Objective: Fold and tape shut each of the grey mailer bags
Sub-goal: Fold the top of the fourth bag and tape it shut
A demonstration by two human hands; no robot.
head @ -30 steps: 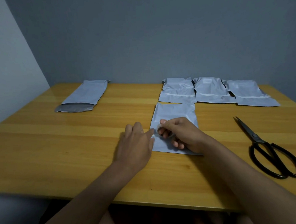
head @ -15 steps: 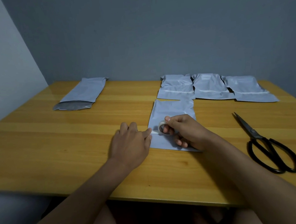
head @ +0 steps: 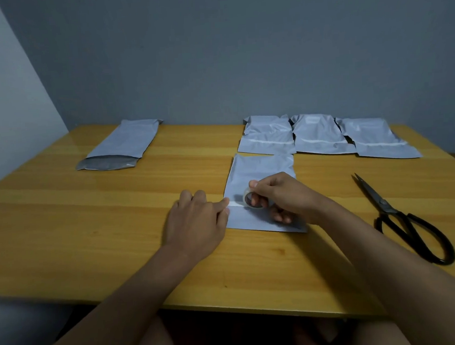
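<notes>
A folded grey mailer bag (head: 261,170) lies flat at the table's middle. My right hand (head: 284,195) grips a small roll of clear tape (head: 249,198) on top of it. A short white strip of tape (head: 235,204) runs from the roll to the bag's left edge. There my left hand (head: 197,223) presses the strip's end down with its fingertips. Three folded, taped mailer bags (head: 267,140) (head: 320,136) (head: 377,140) lie in a row at the back right. One unfolded mailer bag (head: 127,144) with its flap open lies at the back left.
Black scissors (head: 402,219) lie shut on the wooden table (head: 90,222) at the right, tips pointing away from me. A grey wall stands behind the table. The table's near edge runs just above my lap.
My right hand has drawn the tape roll a little to the right across the bag, exposing a strip of tape. My left hand stays pressed at the bag's left edge.
</notes>
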